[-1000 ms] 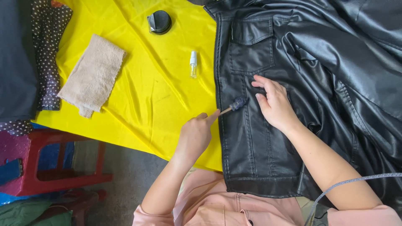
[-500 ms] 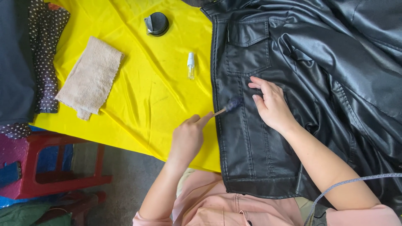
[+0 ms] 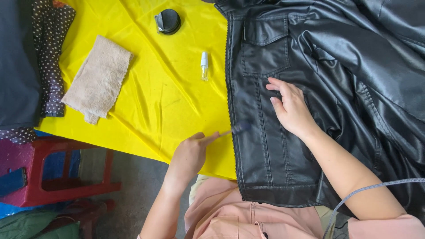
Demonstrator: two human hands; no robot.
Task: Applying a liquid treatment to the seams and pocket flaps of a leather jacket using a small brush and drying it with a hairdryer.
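Brush: a small brush (image 3: 237, 129) is pinched at its handle end by the left hand (image 3: 190, 155), with the blurred bristle head lying on the black leather jacket (image 3: 270, 146) just past the zipper edge.
Long axis: the brush runs left to right, rising slightly toward the head — to the right of the fingers (image 3: 208, 138) that grip it.
Right hand: the right hand (image 3: 290, 108) is laid flat on the jacket front, fingers spread a little, just far and right of the brush head — near it, not touching.
Surroundings: a small spray bottle (image 3: 204, 66), a round black tin (image 3: 168, 21) and a folded beige cloth (image 3: 98, 79) lie on the yellow sheet (image 3: 155, 102).
Change: the brush head has been drawn nearer along the panel since the earlier frames, while the right hand has stayed pressed down.
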